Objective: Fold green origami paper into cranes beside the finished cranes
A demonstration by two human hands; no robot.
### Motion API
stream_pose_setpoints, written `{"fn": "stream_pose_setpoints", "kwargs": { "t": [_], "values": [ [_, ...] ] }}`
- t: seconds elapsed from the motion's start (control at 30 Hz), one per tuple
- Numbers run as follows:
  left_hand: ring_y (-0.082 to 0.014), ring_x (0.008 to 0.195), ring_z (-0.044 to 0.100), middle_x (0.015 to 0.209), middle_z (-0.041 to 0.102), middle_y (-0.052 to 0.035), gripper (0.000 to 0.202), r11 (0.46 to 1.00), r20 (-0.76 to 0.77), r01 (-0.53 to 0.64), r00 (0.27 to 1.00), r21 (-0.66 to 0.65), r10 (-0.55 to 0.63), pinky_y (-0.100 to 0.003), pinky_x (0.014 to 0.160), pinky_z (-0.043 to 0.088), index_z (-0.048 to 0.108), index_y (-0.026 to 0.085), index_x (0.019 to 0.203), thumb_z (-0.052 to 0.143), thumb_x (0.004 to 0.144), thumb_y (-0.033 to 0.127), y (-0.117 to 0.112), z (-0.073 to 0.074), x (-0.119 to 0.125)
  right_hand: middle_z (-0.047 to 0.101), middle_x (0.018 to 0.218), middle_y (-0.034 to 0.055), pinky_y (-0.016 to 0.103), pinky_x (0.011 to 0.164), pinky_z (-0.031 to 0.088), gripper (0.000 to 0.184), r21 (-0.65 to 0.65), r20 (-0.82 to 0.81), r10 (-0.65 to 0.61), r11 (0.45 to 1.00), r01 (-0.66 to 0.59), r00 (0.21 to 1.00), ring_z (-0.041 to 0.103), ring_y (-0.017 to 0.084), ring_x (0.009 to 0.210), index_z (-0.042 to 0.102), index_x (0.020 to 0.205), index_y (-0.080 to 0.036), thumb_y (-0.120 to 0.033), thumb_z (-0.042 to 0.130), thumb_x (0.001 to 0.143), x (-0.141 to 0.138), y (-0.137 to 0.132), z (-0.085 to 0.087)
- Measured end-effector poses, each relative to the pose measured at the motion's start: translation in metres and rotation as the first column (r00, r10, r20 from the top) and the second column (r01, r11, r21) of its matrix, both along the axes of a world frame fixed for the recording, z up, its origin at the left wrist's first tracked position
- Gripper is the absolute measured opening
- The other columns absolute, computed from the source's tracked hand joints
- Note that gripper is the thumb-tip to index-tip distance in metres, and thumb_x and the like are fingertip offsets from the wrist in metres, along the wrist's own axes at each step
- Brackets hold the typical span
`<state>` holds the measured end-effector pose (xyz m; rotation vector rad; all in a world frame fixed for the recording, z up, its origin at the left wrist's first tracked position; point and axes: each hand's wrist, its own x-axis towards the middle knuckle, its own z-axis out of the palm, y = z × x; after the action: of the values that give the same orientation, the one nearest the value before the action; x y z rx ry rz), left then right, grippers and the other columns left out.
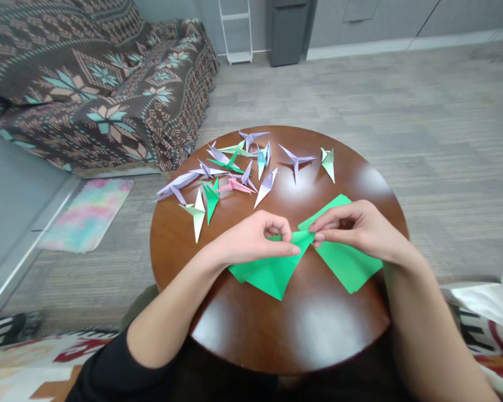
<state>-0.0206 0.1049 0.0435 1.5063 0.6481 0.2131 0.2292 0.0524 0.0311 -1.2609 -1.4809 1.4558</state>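
Observation:
Both hands work on a creased sheet of green origami paper (276, 276) above the near middle of the round table (251, 346). Its upper right corner is pinched between the thumb and fingers of my right hand (356, 226). My left hand (262, 237) grips the upper edge, fingers curled and thumb lying along the paper; it covers part of the sheet. Flat green sheets (352, 268) lie in a stack beneath my right hand, partly hidden by it.
Several folded paper cranes in purple, green and pink spread over the table's far side, among them a pink crane (235, 185), a purple crane (295, 161) and a pale green crane (327, 163). A covered sofa (109, 100) stands beyond, at left.

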Motion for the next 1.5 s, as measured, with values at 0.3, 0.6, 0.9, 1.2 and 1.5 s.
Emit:
{"fn": "stream_pose_setpoints", "kwargs": {
  "t": [0.3,0.6,0.9,1.2,1.5],
  "values": [
    [-0.0087,0.066,0.048,0.069,0.060,0.0031,0.024,0.993,-0.061,0.044,0.997,0.110,-0.038,-0.022,0.063,0.036,0.069,0.013,0.076,0.077,0.083,0.034,0.000,0.000,-0.002,0.081,0.078,0.0039,0.027,0.070,0.059,0.019,-0.005,0.049,0.035,0.999,-0.035,0.998,0.077,0.020,0.074,0.079,0.077,-0.020,-0.034,0.091,0.075,0.002,-0.001,-0.003],
    [-0.0097,0.066,0.052,0.072,0.064,0.0011,0.022,0.990,-0.072,0.074,0.995,0.121,-0.066,-0.021,0.063,0.040,0.071,0.013,0.078,0.075,0.083,0.034,0.000,0.001,-0.004,0.080,0.077,0.0057,0.031,0.066,0.059,0.024,0.031,0.130,0.118,0.992,-0.123,0.984,0.075,0.022,0.071,0.081,0.084,-0.019,-0.042,0.086,0.079,-0.005,-0.004,-0.001],
    [-0.0089,0.064,0.052,0.071,0.062,0.0008,0.022,0.997,-0.052,0.079,0.996,0.023,-0.078,-0.020,0.061,0.040,0.067,0.013,0.079,0.076,0.085,0.032,0.001,-0.003,-0.007,0.079,0.072,0.0054,0.032,0.066,0.059,0.031,0.035,0.088,-0.017,0.999,0.014,0.996,0.075,0.022,0.068,0.077,0.077,-0.021,-0.050,0.088,0.075,0.003,-0.002,0.003],
    [-0.0060,0.056,0.039,0.064,0.050,0.0079,0.021,0.998,0.111,0.060,0.992,0.001,-0.059,-0.018,0.057,0.034,0.059,0.018,0.109,0.069,0.095,0.030,-0.007,0.003,-0.004,0.072,0.080,0.0007,0.027,0.054,0.044,0.027,0.030,0.195,0.060,0.997,-0.067,0.979,0.060,0.016,0.064,0.077,0.094,-0.022,-0.045,0.085,0.081,-0.022,-0.012,0.004],
    [-0.0060,0.054,0.049,0.077,0.069,0.0018,0.040,0.999,0.121,-0.026,0.992,-0.026,0.029,-0.017,0.053,0.036,0.053,0.021,0.130,0.069,0.096,0.033,-0.009,0.003,-0.002,0.073,0.078,0.0021,0.027,0.058,0.048,0.027,0.086,0.123,-0.107,0.992,0.097,0.987,0.061,0.017,0.069,0.078,0.081,-0.022,-0.047,0.087,0.078,-0.032,-0.015,0.005]
  ]
}}
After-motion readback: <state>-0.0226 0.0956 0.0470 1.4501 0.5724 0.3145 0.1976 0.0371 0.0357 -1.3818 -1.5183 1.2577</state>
